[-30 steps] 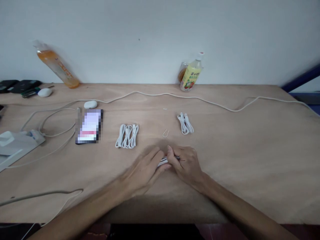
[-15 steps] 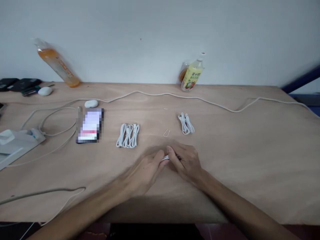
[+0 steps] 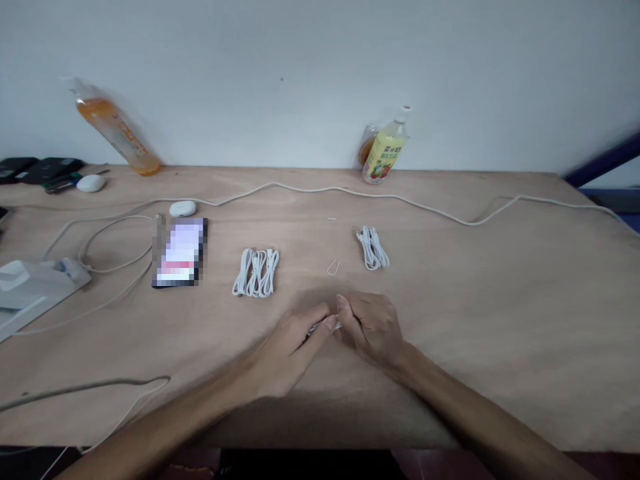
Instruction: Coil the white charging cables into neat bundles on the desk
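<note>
Near the front middle of the table, my left hand (image 3: 293, 343) and my right hand (image 3: 374, 328) meet, both closed on a white cable (image 3: 338, 323). Only small bits of it show between the fingers; the rest is hidden. Beyond my left hand lie several coiled white cables (image 3: 256, 273), side by side in a bunch. Past my right hand rests another coiled white cable (image 3: 373, 248). Between these groups is a thin, bent white tie (image 3: 333, 267), with a tiny white strip (image 3: 331, 219) farther back.
A phone (image 3: 181, 252) and a white earbud case (image 3: 183, 209) lie to the left, near a white power strip (image 3: 45, 293). An orange drink bottle (image 3: 117, 135) and a yellow-labelled bottle (image 3: 385, 150) lean against the wall. A long white cord (image 3: 345, 191) crosses the back.
My left thumb and fingers have shifted, and the white piece between my hands now shows less. My right hand has turned slightly. The things on the table have stayed put.
</note>
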`<state>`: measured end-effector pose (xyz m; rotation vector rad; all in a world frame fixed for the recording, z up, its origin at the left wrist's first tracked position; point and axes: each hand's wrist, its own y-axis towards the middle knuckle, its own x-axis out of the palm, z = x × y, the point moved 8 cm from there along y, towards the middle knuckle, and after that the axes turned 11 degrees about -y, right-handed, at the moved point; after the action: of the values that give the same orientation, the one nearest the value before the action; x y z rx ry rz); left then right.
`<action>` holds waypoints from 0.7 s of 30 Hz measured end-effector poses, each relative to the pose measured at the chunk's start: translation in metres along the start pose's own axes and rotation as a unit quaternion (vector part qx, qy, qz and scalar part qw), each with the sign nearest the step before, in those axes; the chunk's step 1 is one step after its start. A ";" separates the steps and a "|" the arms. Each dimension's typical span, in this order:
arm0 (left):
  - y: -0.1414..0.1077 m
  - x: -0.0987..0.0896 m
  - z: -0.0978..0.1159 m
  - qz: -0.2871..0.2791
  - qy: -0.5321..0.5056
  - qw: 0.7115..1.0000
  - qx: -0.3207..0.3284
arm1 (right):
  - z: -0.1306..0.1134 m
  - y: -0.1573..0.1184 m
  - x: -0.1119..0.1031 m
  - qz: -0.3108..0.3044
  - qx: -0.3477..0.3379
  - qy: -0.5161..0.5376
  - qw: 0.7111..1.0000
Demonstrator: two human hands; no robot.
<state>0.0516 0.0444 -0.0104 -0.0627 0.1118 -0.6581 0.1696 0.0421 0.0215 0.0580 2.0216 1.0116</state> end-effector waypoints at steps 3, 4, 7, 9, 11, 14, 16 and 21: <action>0.001 0.001 -0.004 0.008 -0.067 0.997 -0.027 | -0.005 -0.001 -0.002 0.008 -0.023 -0.006 1.000; 0.001 0.001 -0.007 0.010 -0.091 0.995 -0.047 | -0.006 -0.001 -0.003 0.011 -0.028 -0.010 0.999; -0.001 0.004 -0.021 -0.013 -0.168 0.977 -0.134 | -0.008 -0.001 -0.003 0.007 -0.048 -0.020 0.999; -0.003 0.011 -0.027 -0.062 -0.219 0.955 -0.191 | -0.010 -0.001 -0.003 0.005 -0.068 -0.023 0.997; -0.005 0.018 -0.028 -0.107 -0.279 0.929 -0.217 | -0.012 -0.001 -0.005 0.020 -0.085 -0.030 0.996; -0.004 0.023 -0.025 -0.129 -0.374 0.892 -0.217 | -0.015 -0.001 -0.011 0.046 -0.110 -0.040 0.992; -0.003 0.025 -0.024 -0.139 -0.406 0.878 -0.213 | -0.017 -0.002 -0.012 0.053 -0.128 -0.043 0.989; -0.009 0.032 -0.022 -0.187 -0.439 0.838 -0.264 | -0.018 -0.001 -0.014 0.059 -0.144 -0.043 0.987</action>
<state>0.0685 0.0172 -0.0340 -0.9337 -0.6329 -0.9165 0.1664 0.0244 0.0356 0.0675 1.7924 1.3452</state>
